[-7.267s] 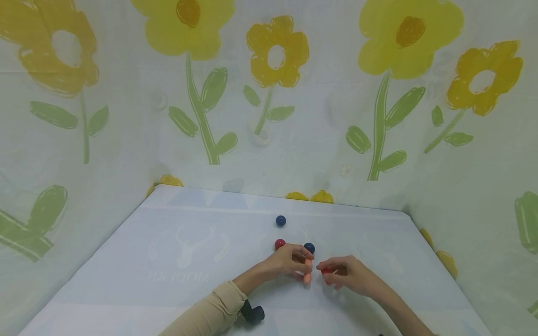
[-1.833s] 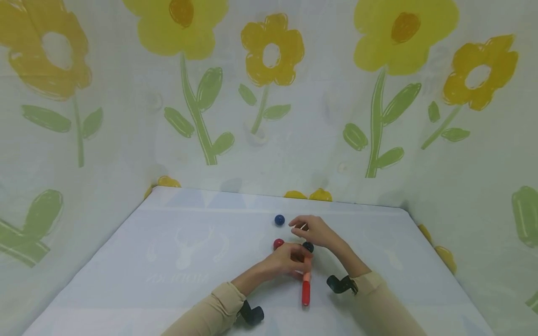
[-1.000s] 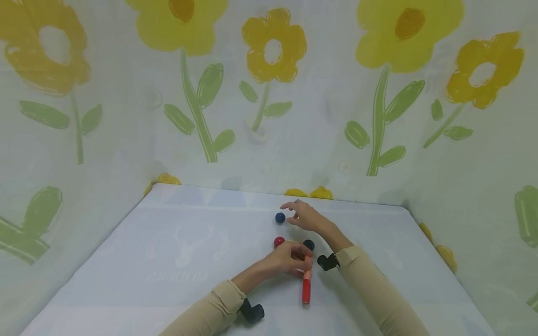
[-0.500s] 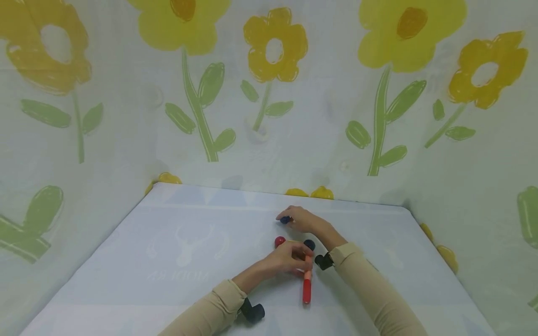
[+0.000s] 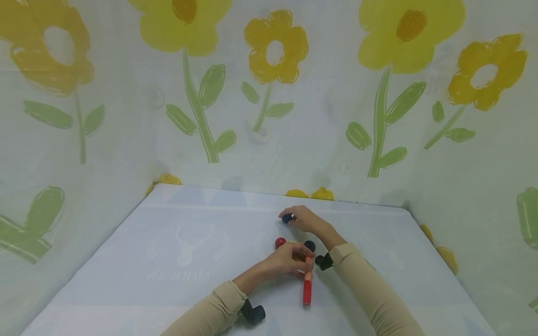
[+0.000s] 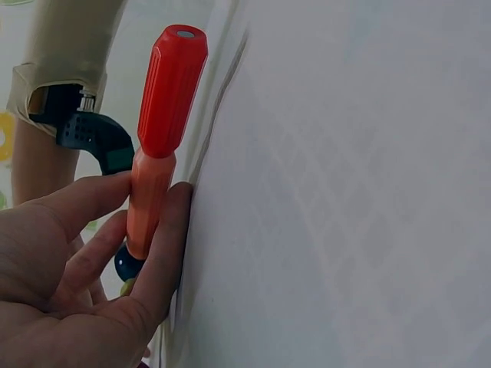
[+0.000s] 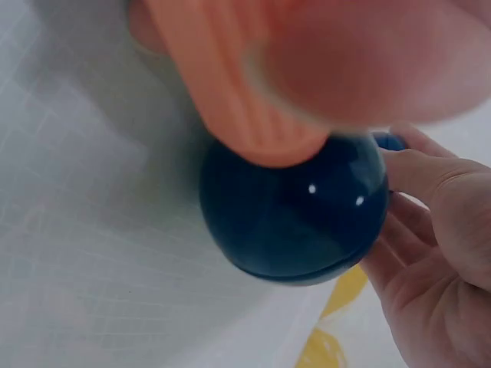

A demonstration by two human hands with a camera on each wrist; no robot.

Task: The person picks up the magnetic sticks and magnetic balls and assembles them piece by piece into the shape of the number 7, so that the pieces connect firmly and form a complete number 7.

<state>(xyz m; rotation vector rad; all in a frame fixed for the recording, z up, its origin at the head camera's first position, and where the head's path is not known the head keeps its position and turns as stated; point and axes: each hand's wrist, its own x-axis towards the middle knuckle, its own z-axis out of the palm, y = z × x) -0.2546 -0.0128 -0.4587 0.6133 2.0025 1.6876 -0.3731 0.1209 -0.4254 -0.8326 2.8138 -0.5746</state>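
Note:
My left hand [image 5: 283,261] pinches an orange magnetic stick [image 6: 149,203] between thumb and fingers. A red magnetic stick [image 6: 173,92] joins the orange one end to end, on the side nearer me. At the orange stick's far end sits a dark blue ball [image 7: 295,222], touching it. A red ball [image 5: 280,242] lies just beyond my left hand, with a sliver of a yellow stick [image 5: 294,241] between the two balls, mostly hidden. Farther back, my right hand [image 5: 306,219] pinches a second blue ball [image 5: 287,218] at the table surface.
A white table [image 5: 126,270] with faint printed deer patterns lies beneath. Flower-printed curtain [image 5: 311,140] encloses its back and sides. Black wrist camera mounts [image 5: 254,313] stick out from both sleeves, the right one [image 5: 323,262] close to the near blue ball.
Earlier my right hand held the red stick, which then came to sit against the orange stick. The right hand has since moved away to the far blue ball and grips it; my left stays put.

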